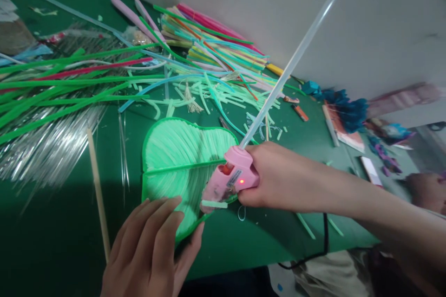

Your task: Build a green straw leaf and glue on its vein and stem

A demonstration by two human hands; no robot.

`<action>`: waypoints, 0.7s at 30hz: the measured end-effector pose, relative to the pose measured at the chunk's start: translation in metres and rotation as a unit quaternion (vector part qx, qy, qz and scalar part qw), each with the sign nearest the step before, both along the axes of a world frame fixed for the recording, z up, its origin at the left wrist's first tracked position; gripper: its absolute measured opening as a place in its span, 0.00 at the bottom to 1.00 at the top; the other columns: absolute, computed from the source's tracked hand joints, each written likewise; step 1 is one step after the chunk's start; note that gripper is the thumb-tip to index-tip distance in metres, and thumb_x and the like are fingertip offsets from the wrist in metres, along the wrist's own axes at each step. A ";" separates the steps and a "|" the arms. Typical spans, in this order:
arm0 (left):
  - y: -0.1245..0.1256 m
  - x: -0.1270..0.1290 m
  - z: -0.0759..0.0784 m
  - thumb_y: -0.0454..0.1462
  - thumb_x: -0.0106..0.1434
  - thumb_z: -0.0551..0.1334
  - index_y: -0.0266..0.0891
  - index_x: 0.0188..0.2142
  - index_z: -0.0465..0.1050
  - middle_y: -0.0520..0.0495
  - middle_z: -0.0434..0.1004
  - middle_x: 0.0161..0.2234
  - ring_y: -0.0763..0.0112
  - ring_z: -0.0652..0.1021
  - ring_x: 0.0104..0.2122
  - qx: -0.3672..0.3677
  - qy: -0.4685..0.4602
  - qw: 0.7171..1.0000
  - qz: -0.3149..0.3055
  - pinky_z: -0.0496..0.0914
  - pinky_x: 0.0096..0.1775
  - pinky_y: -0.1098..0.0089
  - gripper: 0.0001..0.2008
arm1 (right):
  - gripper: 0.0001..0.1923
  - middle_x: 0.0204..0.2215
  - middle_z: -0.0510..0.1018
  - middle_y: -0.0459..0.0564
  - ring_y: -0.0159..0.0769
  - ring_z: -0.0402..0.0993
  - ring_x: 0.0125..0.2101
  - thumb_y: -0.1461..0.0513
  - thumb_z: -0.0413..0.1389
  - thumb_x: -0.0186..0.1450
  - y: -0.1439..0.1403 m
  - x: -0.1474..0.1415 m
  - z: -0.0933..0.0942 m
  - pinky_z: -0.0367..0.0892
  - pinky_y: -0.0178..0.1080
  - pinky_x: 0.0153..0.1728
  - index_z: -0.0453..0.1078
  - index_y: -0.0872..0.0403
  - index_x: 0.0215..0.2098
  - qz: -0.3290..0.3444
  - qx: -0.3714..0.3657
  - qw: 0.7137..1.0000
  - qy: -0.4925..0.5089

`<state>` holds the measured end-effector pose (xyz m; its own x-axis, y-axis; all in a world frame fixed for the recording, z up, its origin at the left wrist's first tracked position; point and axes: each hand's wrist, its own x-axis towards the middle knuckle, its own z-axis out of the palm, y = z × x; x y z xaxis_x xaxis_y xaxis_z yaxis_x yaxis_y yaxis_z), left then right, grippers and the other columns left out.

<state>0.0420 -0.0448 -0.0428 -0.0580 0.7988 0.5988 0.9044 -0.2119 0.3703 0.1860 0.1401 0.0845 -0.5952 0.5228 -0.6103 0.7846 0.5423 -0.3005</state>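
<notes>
Clenched around the handle of a pink glue gun (240, 167), the right hand (266, 174) angles its nozzle down toward the lower right edge of a green leaf (174, 144). Whether the nozzle touches the leaf is hard to tell. A red light glows on the gun's side, and a long translucent glue stick (289, 69) rises from its back. One short pale green strip (214, 204) lies across the nozzle near its tip.

The left hand (146, 250) has its fingertips on the leaf's lower left part, with the thumb by the lower edge; I cannot tell whether it pinches the leaf. The leaf lies on the green surface (226, 250), a darker green rib crossing its middle.

Left of the leaf are a wooden stick (97, 190) and a spread of silvery wires (59, 144). Beyond it lies a bundle of multicoloured pipe cleaners (216, 46), and farther right an orange lighter (300, 112).
</notes>
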 end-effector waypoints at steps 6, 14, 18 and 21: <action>0.002 0.001 0.000 0.34 0.56 0.74 0.30 0.40 0.73 0.39 0.82 0.41 0.56 0.79 0.43 -0.005 0.004 1.000 0.006 0.72 0.48 0.56 0.16 | 0.12 0.14 0.61 0.37 0.24 0.55 0.15 0.63 0.59 0.51 0.001 0.000 0.001 0.48 0.32 0.16 0.58 0.52 0.18 -0.006 -0.008 1.000 0.003; 0.001 -0.001 -0.001 0.34 0.56 0.74 0.31 0.40 0.74 0.39 0.82 0.41 0.56 0.79 0.43 -0.006 0.007 1.000 0.000 0.72 0.49 0.55 0.16 | 0.12 0.13 0.62 0.38 0.25 0.58 0.15 0.61 0.58 0.51 0.004 0.004 -0.002 0.49 0.32 0.14 0.58 0.52 0.18 -0.014 0.000 1.000 -0.001; 0.000 0.000 0.000 0.34 0.56 0.74 0.31 0.40 0.74 0.40 0.82 0.41 0.55 0.79 0.44 -0.011 0.001 1.000 0.009 0.71 0.50 0.55 0.16 | 0.10 0.14 0.64 0.38 0.25 0.59 0.17 0.62 0.58 0.50 0.005 0.008 -0.004 0.50 0.31 0.15 0.59 0.52 0.18 -0.013 0.002 1.000 0.009; -0.001 0.001 -0.001 0.34 0.56 0.74 0.31 0.41 0.74 0.39 0.82 0.42 0.55 0.79 0.44 -0.016 0.000 1.000 0.007 0.71 0.51 0.55 0.16 | 0.11 0.14 0.62 0.38 0.25 0.57 0.16 0.61 0.58 0.50 0.005 0.010 -0.005 0.49 0.31 0.14 0.59 0.52 0.18 -0.025 -0.001 1.000 0.001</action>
